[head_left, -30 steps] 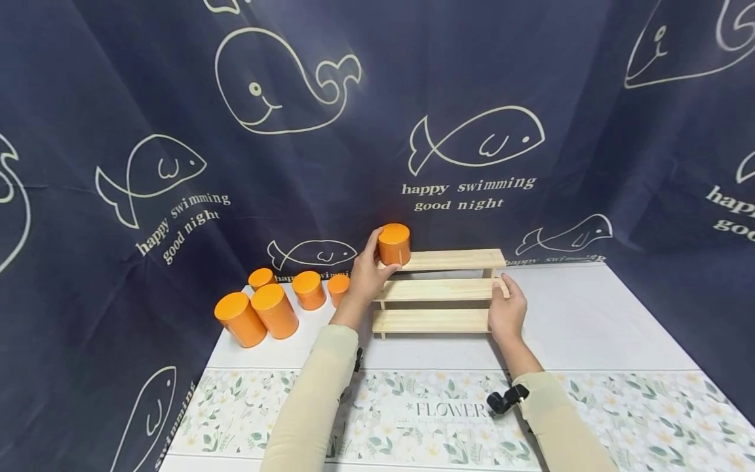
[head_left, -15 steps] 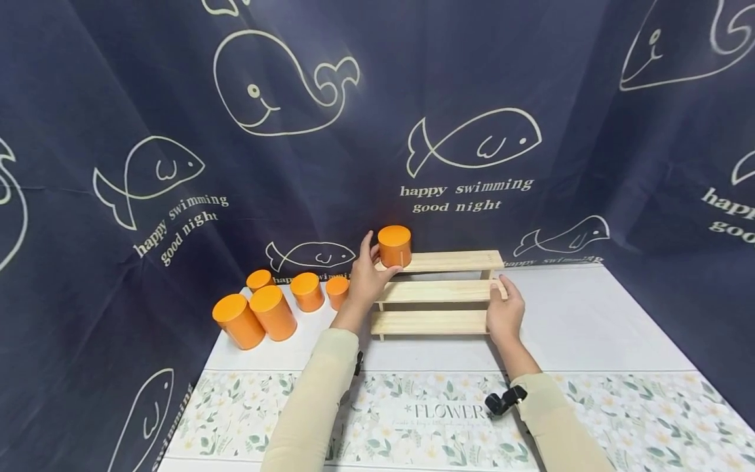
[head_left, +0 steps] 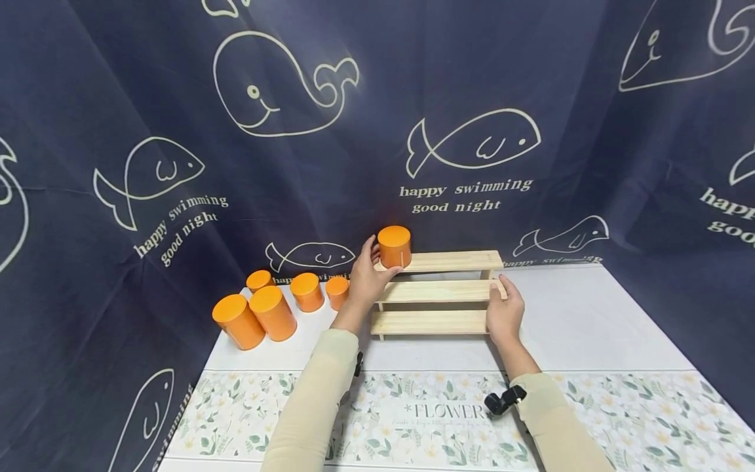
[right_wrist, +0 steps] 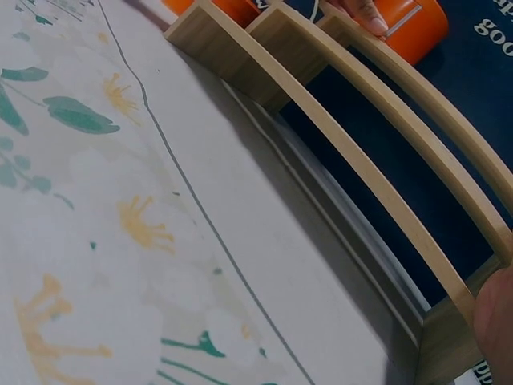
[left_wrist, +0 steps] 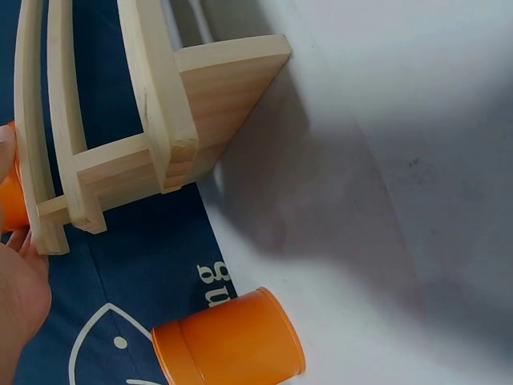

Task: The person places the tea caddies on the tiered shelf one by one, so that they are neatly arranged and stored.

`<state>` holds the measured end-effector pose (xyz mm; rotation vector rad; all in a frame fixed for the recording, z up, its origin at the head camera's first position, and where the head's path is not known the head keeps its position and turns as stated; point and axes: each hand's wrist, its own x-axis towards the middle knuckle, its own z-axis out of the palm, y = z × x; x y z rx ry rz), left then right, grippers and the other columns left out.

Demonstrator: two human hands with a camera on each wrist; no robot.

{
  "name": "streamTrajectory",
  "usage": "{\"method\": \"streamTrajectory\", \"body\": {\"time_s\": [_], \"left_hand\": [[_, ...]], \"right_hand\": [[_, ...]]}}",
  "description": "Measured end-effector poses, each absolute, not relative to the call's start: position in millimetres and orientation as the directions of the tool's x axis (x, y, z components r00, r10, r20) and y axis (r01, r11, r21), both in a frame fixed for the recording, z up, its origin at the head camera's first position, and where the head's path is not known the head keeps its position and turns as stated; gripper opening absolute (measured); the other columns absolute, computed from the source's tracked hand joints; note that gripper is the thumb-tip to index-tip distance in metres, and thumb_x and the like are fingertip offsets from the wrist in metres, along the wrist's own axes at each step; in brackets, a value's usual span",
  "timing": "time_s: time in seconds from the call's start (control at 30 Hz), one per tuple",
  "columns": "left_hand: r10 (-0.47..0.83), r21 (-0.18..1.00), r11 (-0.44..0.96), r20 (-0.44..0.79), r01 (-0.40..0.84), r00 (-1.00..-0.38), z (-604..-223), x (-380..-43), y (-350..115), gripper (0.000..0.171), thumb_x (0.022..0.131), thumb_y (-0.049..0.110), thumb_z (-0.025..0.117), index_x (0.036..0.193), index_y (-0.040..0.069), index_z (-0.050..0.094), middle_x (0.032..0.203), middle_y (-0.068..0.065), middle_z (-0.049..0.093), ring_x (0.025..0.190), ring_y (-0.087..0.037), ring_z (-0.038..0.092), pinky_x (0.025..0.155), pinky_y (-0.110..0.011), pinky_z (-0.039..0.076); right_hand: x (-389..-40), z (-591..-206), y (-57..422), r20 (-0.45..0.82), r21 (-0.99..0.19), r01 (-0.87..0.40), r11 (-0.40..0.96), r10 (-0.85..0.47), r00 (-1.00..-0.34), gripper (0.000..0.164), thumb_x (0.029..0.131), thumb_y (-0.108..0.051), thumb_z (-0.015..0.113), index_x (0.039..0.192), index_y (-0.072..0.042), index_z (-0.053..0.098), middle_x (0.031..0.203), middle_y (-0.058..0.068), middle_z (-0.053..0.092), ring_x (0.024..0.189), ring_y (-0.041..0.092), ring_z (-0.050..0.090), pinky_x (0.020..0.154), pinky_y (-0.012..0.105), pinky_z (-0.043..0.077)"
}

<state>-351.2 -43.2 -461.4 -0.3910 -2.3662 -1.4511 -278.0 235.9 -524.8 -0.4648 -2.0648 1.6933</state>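
Note:
An orange canister (head_left: 394,248) stands upright at the left end of the top tier of a three-tier wooden display rack (head_left: 439,291). My left hand (head_left: 367,275) holds it from the left, thumb across its lower front and fingers at its far side. In the left wrist view, part of that left hand (left_wrist: 22,281) shows beside the rack's end at the left edge. My right hand (head_left: 505,311) grips the rack's right end, thumb at the middle tier. Only a sliver of the right hand (right_wrist: 494,309) appears in the right wrist view.
Several more orange canisters stand left of the rack, among them two tall ones, a tall canister (head_left: 238,321) and its neighbour (head_left: 274,313), and a small canister (head_left: 337,292) near my left wrist. A dark blue printed curtain (head_left: 330,170) hangs behind the white table (head_left: 584,314).
My left index finger lifts away from the canister's side, then comes back down closer to it. The canister stays at the top tier's left end, and my right hand keeps its place.

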Motion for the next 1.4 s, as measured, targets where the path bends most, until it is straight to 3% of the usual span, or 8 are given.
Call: {"method": "streamTrajectory", "body": {"time_s": [0.63,1.1,1.23,1.4], "left_hand": [[0.084,0.765,0.484,0.443,0.425,-0.893,-468,-354,-44,0.091,0.082,0.021,0.093,0.157,0.004,0.045,0.151,-0.018,0.061,0.136,-0.030,0.065,0.114,-0.037,0.053],[0.101,0.805,0.424,0.413,0.415,-0.905,-467,-345,-44,0.106,0.081,0.017,0.093,0.164,0.000,0.030,0.162,-0.021,0.048,0.148,-0.032,0.053,0.123,-0.037,0.044],[0.098,0.810,0.382,0.444,0.446,-0.891,-469,-341,-47,0.105,0.081,0.014,0.093,0.163,-0.003,0.030,0.161,-0.023,0.047,0.149,-0.034,0.052,0.123,-0.037,0.043],[0.071,0.782,0.433,0.467,0.449,-0.882,-473,-336,-55,0.102,0.082,0.022,0.093,0.162,-0.001,0.035,0.159,-0.020,0.051,0.148,-0.033,0.053,0.124,-0.040,0.043]], "right_hand": [[-279,-531,238,0.104,-0.984,-0.012,0.176,0.522,-0.847,0.052,0.114,-0.024,0.040,0.161,-0.001,0.038,0.166,0.022,0.041,0.159,0.037,0.036,0.131,0.049,0.031],[-277,-529,237,0.098,-0.983,-0.006,0.181,0.506,-0.857,0.053,0.114,-0.026,0.038,0.163,-0.004,0.035,0.167,0.022,0.040,0.159,0.037,0.036,0.130,0.049,0.032],[-277,-528,237,0.098,-0.984,-0.006,0.180,0.506,-0.857,0.053,0.114,-0.026,0.038,0.163,-0.004,0.035,0.167,0.022,0.040,0.159,0.037,0.035,0.131,0.050,0.031],[-277,-525,237,0.104,-0.981,-0.005,0.192,0.506,-0.856,0.053,0.115,-0.026,0.038,0.163,-0.004,0.035,0.167,0.022,0.040,0.159,0.037,0.036,0.130,0.049,0.032]]}}
